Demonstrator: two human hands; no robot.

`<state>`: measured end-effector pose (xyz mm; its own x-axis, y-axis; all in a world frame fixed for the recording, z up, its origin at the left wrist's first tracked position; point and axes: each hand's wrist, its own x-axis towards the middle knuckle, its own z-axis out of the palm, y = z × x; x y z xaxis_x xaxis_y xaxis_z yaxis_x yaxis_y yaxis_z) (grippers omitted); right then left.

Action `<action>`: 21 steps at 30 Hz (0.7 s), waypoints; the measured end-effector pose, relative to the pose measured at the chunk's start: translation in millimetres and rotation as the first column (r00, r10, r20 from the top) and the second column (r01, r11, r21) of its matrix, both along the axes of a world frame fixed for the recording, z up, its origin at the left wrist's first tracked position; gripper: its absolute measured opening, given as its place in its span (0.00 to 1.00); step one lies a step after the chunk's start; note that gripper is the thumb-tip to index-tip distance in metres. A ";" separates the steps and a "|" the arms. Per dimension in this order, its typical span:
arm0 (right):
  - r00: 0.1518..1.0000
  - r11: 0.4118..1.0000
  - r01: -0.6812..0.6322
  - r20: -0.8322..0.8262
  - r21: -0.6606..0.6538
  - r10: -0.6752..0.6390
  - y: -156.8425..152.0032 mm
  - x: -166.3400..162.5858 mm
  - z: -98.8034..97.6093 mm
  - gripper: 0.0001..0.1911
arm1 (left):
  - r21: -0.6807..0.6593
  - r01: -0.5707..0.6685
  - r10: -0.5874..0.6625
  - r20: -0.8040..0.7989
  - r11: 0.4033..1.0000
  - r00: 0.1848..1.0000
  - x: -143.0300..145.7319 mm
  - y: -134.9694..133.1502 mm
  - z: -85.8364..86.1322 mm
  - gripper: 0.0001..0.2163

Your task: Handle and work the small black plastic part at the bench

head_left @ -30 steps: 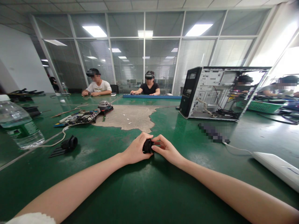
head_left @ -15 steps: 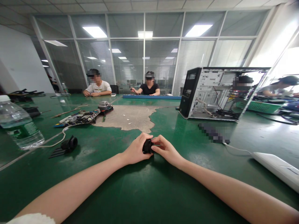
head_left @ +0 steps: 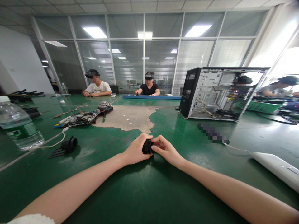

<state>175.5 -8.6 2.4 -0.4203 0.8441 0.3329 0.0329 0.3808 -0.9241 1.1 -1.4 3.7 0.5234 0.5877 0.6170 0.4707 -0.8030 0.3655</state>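
Observation:
A small black plastic part (head_left: pixel 147 147) is held between my two hands, low over the green table (head_left: pixel 140 193). My left hand (head_left: pixel 135 150) is closed around its left side, thumb below and fingers over the top. On the part's right side, my right hand (head_left: pixel 166 151) pinches with thumb and fingertips. Fingers cover much of the part, so its exact kind cannot be made out. Another black plastic piece (head_left: pixel 67 145), with a round opening and flat prongs, lies to the left on the table.
A water bottle (head_left: pixel 20 127) stands at left, near a circuit board (head_left: pixel 78 118) with a white cable. An opened computer case (head_left: pixel 193 93) stands at right, behind a blurred dark object (head_left: pixel 212 132) and a white power bank (head_left: pixel 275 168). People sit across the table.
My hands and the black part keep almost the same place and grip. Across the table, the person in black has lowered a hand towards the blue strip.

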 end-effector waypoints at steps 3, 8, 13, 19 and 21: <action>0.999 1.000 0.025 0.027 -0.002 -0.025 2.2 0.0 -1.5 0.13 | 0.001 0.009 -0.009 -0.003 1.000 1.000 0.0 0.1 0.4 0.29; 0.999 0.999 -0.043 0.011 0.005 0.043 4.2 1.2 -4.7 0.15 | -0.004 0.010 -0.010 -0.012 1.000 1.000 -0.2 -1.0 1.8 0.28; 0.999 0.999 -0.037 -0.030 -0.023 0.036 1.2 0.9 -3.2 0.12 | -0.002 0.004 -0.004 -0.005 1.000 1.000 0.1 -0.8 1.2 0.28; 1.000 1.000 0.018 0.020 -0.014 -0.017 1.9 0.4 -2.8 0.13 | -0.007 0.013 -0.013 -0.004 1.000 1.000 0.0 -0.2 1.0 0.29; 1.000 1.000 0.003 0.019 -0.018 -0.003 2.5 0.7 -3.3 0.14 | -0.004 0.018 -0.018 -0.004 1.000 1.000 -0.1 -0.2 0.9 0.29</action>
<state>176.2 -6.1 -0.9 -0.4240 0.8511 0.3098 0.0515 0.3641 -0.9299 1.0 -1.6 4.6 0.5361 0.5807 0.6127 0.4577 -0.8098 0.3671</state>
